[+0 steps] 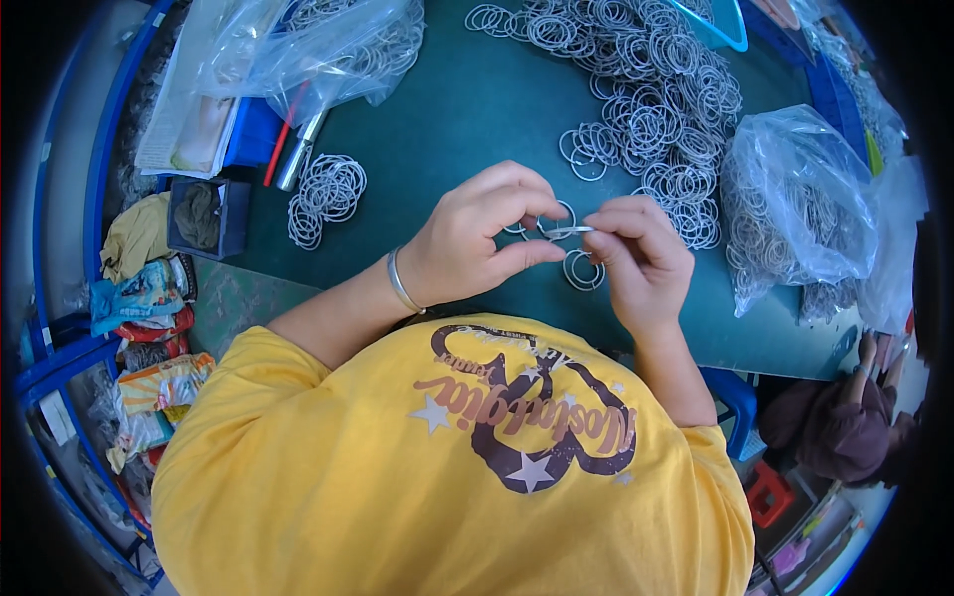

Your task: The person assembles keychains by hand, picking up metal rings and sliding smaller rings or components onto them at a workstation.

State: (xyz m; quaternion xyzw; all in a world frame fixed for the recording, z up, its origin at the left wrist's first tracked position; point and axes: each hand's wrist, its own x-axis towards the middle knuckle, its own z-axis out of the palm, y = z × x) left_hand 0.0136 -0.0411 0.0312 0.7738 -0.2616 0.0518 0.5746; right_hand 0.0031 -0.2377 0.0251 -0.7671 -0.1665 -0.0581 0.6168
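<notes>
Over the near part of the table, both hands meet at a thin silvery metal ring (568, 230). My right hand (646, 256) pinches its edge between thumb and fingers. My left hand (489, 226), with a bangle (399, 281) on its wrist, has its thumb and fingertips closed around the ring's other side. A few more rings show behind the left fingertips; whether that hand also holds them is hard to tell. Just below the fingers are loose rings (583, 269). Beyond the right hand spreads a large heap of similar rings (656, 99).
A small ring pile (328, 194) lies left on the green table (427, 129). Clear bags of rings (795, 204) stand right and far left. A red pen (286, 134), a dark bin (207, 219) and a turquoise tray (730, 25) are around. Another person (835, 427) is at lower right.
</notes>
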